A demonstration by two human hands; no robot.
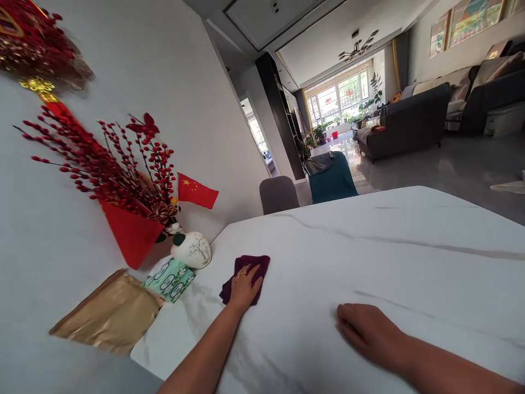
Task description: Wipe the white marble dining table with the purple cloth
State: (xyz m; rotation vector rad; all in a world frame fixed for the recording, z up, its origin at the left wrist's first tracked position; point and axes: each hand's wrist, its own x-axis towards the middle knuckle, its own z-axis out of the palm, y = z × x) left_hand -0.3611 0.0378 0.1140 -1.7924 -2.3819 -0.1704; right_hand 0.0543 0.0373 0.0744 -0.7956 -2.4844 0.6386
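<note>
My left hand (245, 285) lies with fingers spread on top of a dark purple cloth (262, 266), pressing it against the white marbled table (303, 262). The cloth looks folded and its edges stick out around the fingers. A ring shows on this hand. To the right, my right hand (369, 331) rests on the tabletop as a loose fist, curled inward. Nothing shows in it, and it is well apart from the cloth.
Left of the cloth, by the wall, stand a painted white vase (192, 250) with red berry branches, a green tissue box (170, 280) and a brown paper bag (110, 312). A small red flag (197, 191) rises beside the vase. Beyond the far edge are a grey chair (279, 195) and a teal chair (334, 183).
</note>
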